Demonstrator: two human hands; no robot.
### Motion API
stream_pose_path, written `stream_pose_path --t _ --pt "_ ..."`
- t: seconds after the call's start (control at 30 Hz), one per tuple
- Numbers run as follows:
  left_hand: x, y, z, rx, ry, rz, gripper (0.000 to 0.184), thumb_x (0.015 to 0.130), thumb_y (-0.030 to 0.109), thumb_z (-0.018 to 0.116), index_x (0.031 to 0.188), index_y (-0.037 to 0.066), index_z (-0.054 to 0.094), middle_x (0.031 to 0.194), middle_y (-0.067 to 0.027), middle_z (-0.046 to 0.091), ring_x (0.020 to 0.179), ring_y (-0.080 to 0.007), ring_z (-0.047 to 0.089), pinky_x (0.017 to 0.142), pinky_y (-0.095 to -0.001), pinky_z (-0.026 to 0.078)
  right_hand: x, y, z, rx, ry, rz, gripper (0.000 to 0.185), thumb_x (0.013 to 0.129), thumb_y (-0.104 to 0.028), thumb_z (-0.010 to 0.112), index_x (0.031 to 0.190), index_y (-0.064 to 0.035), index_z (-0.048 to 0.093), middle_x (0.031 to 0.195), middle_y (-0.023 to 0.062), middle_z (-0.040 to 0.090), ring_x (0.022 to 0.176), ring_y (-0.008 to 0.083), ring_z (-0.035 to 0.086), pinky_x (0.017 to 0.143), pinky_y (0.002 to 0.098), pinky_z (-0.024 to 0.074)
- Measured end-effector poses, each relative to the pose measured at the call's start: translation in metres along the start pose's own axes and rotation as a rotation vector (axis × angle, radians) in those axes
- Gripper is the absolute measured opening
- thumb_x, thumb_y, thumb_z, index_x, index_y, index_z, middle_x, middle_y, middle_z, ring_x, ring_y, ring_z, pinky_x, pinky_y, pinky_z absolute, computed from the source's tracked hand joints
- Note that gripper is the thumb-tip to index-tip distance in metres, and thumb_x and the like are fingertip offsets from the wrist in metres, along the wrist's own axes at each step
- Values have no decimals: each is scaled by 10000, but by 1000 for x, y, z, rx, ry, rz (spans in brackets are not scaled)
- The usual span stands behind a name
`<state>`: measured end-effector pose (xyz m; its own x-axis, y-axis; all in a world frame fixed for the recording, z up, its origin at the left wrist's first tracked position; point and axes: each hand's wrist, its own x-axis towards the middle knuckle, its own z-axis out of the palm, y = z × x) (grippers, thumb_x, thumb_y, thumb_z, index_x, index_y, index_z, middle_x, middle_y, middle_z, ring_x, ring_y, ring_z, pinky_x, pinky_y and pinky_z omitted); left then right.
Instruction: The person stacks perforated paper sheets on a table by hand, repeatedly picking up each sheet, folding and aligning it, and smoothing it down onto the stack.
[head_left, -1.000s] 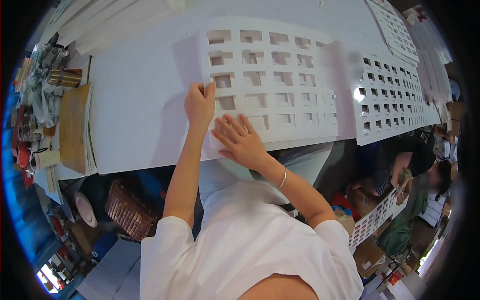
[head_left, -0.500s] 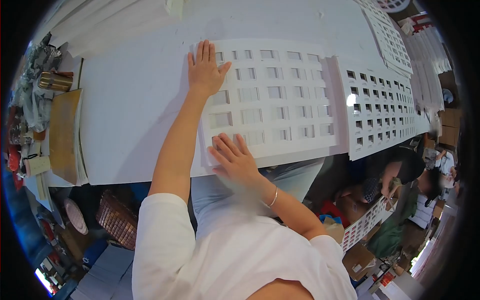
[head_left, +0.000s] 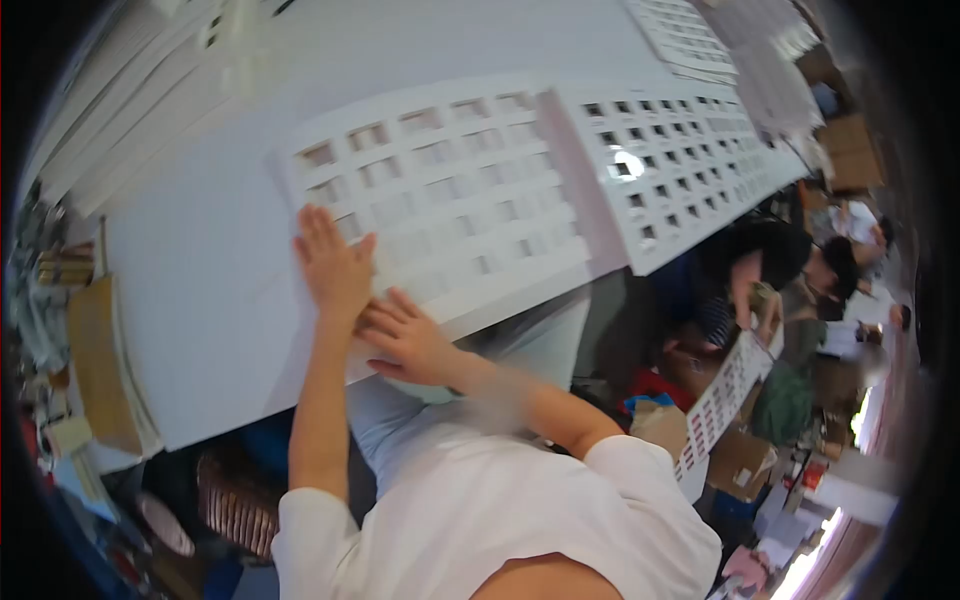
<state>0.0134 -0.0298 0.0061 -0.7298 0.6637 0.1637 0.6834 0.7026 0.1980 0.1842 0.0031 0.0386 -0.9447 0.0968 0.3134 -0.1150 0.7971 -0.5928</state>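
head view: i see left hand [head_left: 335,268] lowered to eight o'clock on panel [head_left: 440,206], top corner uncovered; right hand [head_left: 415,345] beside, both spread, gripping nothing.

The left hand [head_left: 335,268] hides some of the left border of the white panel [head_left: 430,205], whose cutouts [head_left: 367,136] look smeared. I can't tell if the right hand [head_left: 415,345] touches the left wrist; the right wrist is blurred. Far right, stacked sheets [head_left: 685,40] run out of view.
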Motion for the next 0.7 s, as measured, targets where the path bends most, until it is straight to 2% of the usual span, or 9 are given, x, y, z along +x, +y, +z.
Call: stream_pose_path --t 0.03,0.07,0.17,0.23,0.37,0.43,0.57,0.6,0.7 --pt "1 2 -7 -1 -11 0 838 977 507 494 1511 -96 263 1607 -230 241 1521 -336 155 1215 -498 159 -4 7 -9 40 35 -18 423 796 -222 737 1177 -84 619 1340 128 547 1314 307 489 1152 537 299" --pt "2 3 -8 8 -10 3 834 982 505 488 1511 -97 260 1612 -226 232 1522 -333 151 1216 -496 160 -2 4 -30 -40 195 -19 308 776 -173 731 1055 -81 639 1215 129 591 1175 306 565 1066 529 387" --pt "-1 5 -9 27 22 31 811 998 497 473 1518 -84 250 1619 -214 213 1523 -328 142 1213 -498 168 -23 58 -94 -366 371 145 267 778 -153 721 1025 -79 650 1137 138 623 1069 308 592 956 509 436" --pt "-2 4 -9 36 36 43 796 1007 491 464 1522 -76 245 1621 -209 207 1522 -326 142 1211 -499 171 -40 98 -151 -671 579 441 310 819 -165 709 1097 -53 631 1077 142 639 1007 319 578 893 461 423" --pt "-3 5 -8 41 27 33 787 1015 486 454 1523 -75 238 1622 -204 202 1521 -324 144 1211 -499 175 -77 157 -226 -1099 491 719 397 811 -262 753 1123 -48 632 1082 98 622 1016 288 571 897 440 419" --pt "-2 7 -11 31 25 29 788 1014 481 458 1519 -83 241 1620 -212 203 1521 -326 140 1211 -500 178 -90 182 -231 -1161 330 773 405 808 -283 761 1124 -59 643 1080 80 621 1008 259 574 895 432 419" --pt "-2 9 -19 -10 16 19 789 1006 465 480 1509 -99 253 1614 -228 210 1521 -333 136 1209 -504 182 -93 186 -220 -1109 445 619 205 836 -226 732 979 -84 693 990 44 630 1006 231 572 890 412 424" --pt "-3 9 -22 -19 9 22 788 1004 463 485 1508 -98 256 1614 -228 210 1521 -334 138 1208 -505 182 -89 180 -222 -1102 492 580 130 856 -203 702 868 -74 695 918 46 625 969 241 589 875 397 433" --pt "-4 7 -18 -12 12 39 786 1012 469 466 1526 -75 227 1629 -204 181 1525 -318 126 1217 -495 159 -82 177 -239 -1120 480 787 139 873 -185 670 814 -62 697 887 68 619 926 258 607 832 392 452"
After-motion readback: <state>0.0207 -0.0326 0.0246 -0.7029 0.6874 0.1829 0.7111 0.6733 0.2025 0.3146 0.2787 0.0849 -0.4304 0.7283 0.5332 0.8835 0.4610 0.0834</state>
